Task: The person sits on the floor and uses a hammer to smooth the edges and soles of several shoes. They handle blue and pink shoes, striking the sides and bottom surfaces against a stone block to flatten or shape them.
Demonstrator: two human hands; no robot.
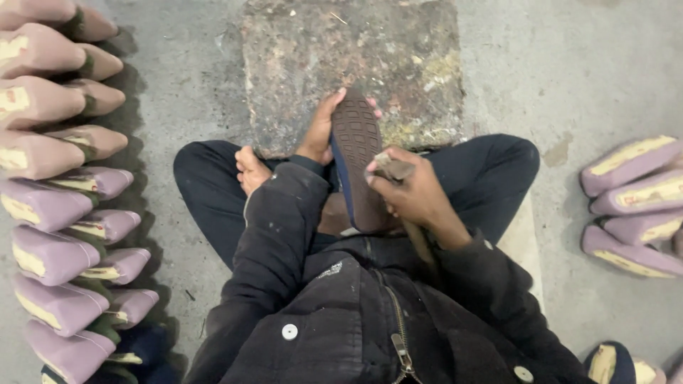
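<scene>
Rubber-soled shoe (356,160) on stone slab (352,71): I judge it light, stiff; left hand (319,135) grips toe, right hand (413,195) clenches hammer (398,171).

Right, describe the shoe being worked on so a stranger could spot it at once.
Start at the stained stone slab on the concrete floor in front of the seated person. The shoe stands sole-up with its toe against the slab's near edge, the left hand behind it and the right hand pressing a tool to its side. It alone shows a brown ridged sole; the shoes in rows lie on their sides.
</scene>
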